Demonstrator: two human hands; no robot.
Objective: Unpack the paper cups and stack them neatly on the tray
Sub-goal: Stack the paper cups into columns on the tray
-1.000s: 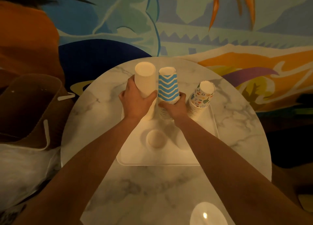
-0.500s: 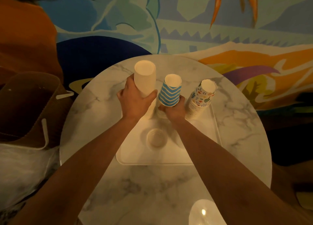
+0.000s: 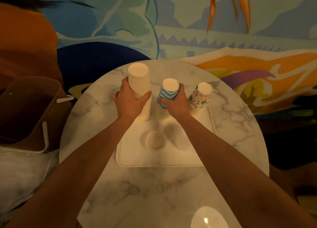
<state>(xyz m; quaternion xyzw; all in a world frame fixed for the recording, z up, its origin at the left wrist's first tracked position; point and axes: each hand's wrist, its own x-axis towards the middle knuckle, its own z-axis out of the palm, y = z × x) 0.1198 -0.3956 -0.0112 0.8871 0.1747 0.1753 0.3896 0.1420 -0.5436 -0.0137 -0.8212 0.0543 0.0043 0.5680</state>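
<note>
A person's left hand (image 3: pixel 130 104) grasps a tall stack of plain cream cups (image 3: pixel 139 81), fingers curled round its far side and thumb pressed to its near side, while the right hand (image 3: pixel 175 102) wraps round the upper cups of a blue-and-white zigzag stack (image 3: pixel 169 94) just beside it. Both stacks stand upside down, bases upward, at the far end of a pale rectangular tray (image 3: pixel 171 163) on a round marble table (image 3: pixel 151 193). A third stack, printed with small coloured figures (image 3: pixel 200 99), stands untouched at the tray's far right corner, close to the right hand. A single small cup (image 3: pixel 155 140) sits mouth up near the middle of the tray, between the two forearms. To the left of the table, a brown bag (image 3: pixel 29 111) with white handles stands open above crumpled clear plastic wrapping (image 3: pixel 22 174). A painted mural (image 3: pixel 188 21) of blue, green and orange shapes fills the wall behind, and a glossy white object (image 3: pixel 209 218) catches a point of light at the table's near edge.
</note>
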